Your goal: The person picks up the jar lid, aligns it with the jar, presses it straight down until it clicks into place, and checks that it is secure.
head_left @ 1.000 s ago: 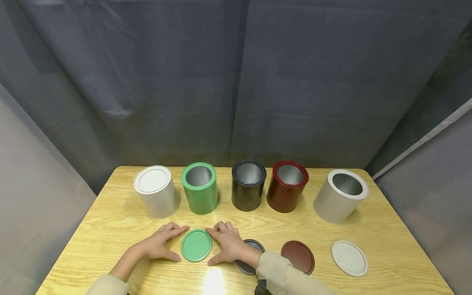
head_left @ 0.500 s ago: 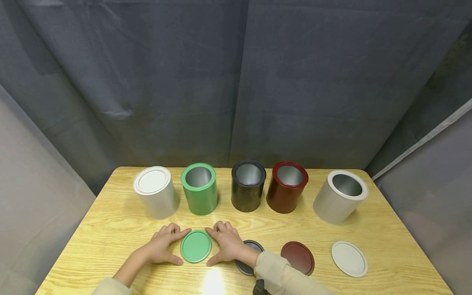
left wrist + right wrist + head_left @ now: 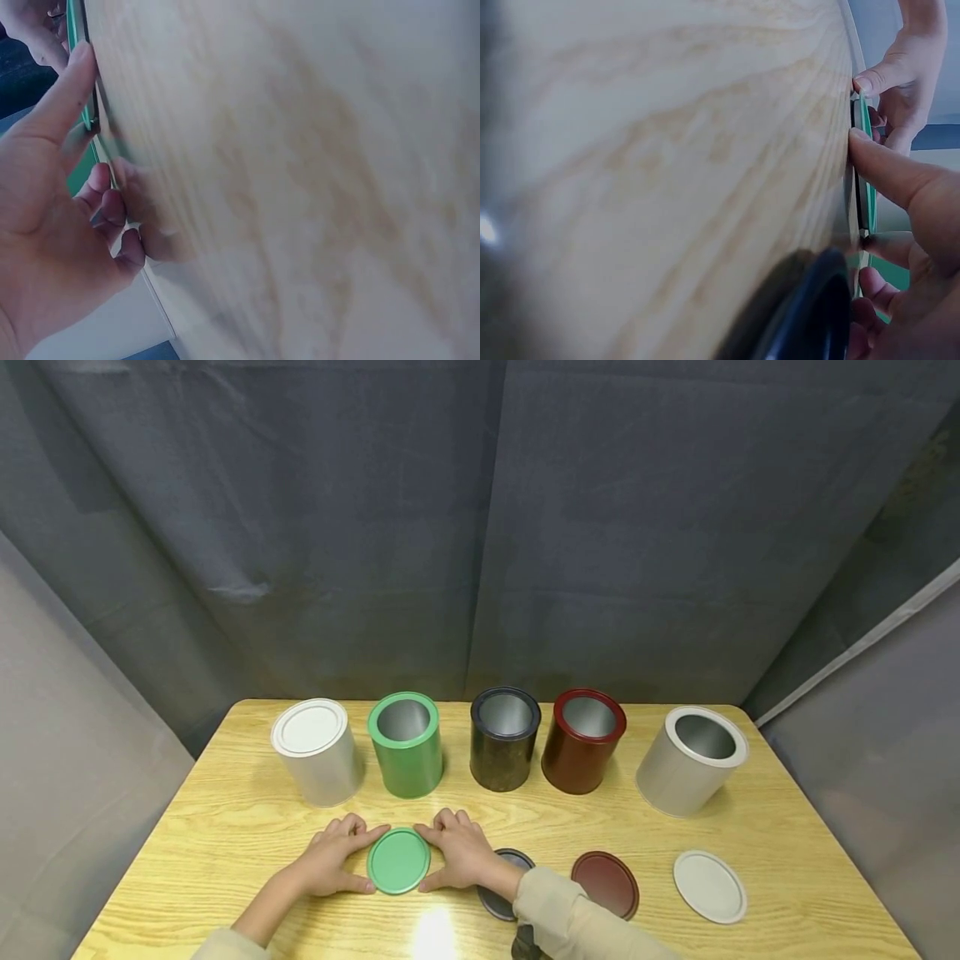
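Note:
A green round lid (image 3: 399, 861) lies at the front of the wooden table, between both hands. My left hand (image 3: 326, 862) holds its left rim with thumb and forefinger spread around the edge. On the other side my right hand (image 3: 461, 857) holds the right rim in the same way. The right wrist view shows the lid's green edge (image 3: 871, 202) with fingers of both hands at it. Behind the lid stands an open green can (image 3: 408, 762). The right forearm passes over a dark lid (image 3: 497, 905), hiding part of it.
A white can (image 3: 321, 764) with its lid on stands back left. Open black (image 3: 502, 760), dark red (image 3: 577, 760) and off-white (image 3: 682, 777) cans continue the row. A dark red lid (image 3: 606, 885) and a white lid (image 3: 709, 887) lie front right. Grey curtains (image 3: 480, 543) surround the table.
The left hand has moved right and the right hand slightly left, closing in on the green lid until the fingers meet its rim. The cans and other lids stay put.

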A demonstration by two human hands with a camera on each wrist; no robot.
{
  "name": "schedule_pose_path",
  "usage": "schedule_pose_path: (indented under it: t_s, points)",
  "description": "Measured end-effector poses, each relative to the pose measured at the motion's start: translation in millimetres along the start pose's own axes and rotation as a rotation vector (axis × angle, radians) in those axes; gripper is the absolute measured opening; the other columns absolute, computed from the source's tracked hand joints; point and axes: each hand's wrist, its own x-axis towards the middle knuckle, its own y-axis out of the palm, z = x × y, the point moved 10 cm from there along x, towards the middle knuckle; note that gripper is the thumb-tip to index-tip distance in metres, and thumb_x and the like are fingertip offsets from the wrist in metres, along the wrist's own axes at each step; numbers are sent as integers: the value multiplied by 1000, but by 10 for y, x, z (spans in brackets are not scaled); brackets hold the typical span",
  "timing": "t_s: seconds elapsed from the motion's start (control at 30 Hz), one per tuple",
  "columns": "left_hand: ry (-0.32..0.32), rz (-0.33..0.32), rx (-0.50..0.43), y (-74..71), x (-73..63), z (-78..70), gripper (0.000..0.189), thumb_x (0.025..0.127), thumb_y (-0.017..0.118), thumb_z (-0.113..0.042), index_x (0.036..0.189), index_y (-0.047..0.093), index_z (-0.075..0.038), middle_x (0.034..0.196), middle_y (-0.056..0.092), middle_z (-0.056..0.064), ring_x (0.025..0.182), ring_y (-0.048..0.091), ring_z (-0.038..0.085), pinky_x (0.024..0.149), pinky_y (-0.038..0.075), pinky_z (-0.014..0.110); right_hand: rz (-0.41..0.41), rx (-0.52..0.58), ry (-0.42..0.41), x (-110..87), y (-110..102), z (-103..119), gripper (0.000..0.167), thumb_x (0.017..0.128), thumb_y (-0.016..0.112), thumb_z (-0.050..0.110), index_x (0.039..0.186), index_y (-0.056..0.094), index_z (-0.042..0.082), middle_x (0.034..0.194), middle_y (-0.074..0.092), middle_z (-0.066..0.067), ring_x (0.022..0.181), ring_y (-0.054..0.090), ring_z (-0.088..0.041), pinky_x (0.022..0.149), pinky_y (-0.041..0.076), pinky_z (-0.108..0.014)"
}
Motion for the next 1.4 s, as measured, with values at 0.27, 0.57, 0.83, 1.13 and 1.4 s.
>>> schedule_pose_path:
  t_s: [0.27, 0.57, 0.83, 1.13, 1.4]
  points:
    - [13, -15, 37, -15, -2, -16, 78, 68, 71, -49, 134, 48, -16, 95, 33, -6, 83, 29, 14, 66, 26, 31, 8, 9, 19, 7, 3, -2, 80, 66, 75, 50, 135, 47, 21, 90, 29, 9, 78, 26, -12, 63, 24, -24]
    - [23, -25, 45, -13, -6, -14, 76, 69, 70, -48, 134, 47, -16, 96, 34, -5, 82, 30, 14, 65, 27, 32, 9, 31, 34, 15, 26, -25, 80, 66, 76, 48, 135, 46, 21, 91, 30, 8, 79, 26, -12, 64, 23, -24]
    - [36, -50, 29, -37, -15, -31, 75, 71, 66, -51, 134, 48, -15, 96, 36, -5, 82, 31, 14, 65, 27, 31, 20, 100, 42, 10, 16, -50, 80, 67, 76, 47, 135, 46, 20, 94, 33, 8, 82, 28, -12, 67, 24, -25]
    - [24, -50, -6, -50, -30, -35, 75, 72, 65, -52, 134, 47, -14, 96, 37, -6, 83, 32, 13, 66, 26, 31, 32, 175, 30, -14, 17, -66, 81, 68, 76, 45, 137, 44, 18, 96, 35, 8, 83, 28, -11, 70, 25, -25]
    - [33, -62, -20, -79, -30, -40, 73, 74, 64, -51, 134, 47, -12, 96, 38, -5, 84, 33, 13, 66, 27, 31, 6, 173, 22, -16, -13, -64, 79, 69, 74, 46, 136, 45, 16, 97, 37, 7, 83, 29, -11, 71, 27, -25]
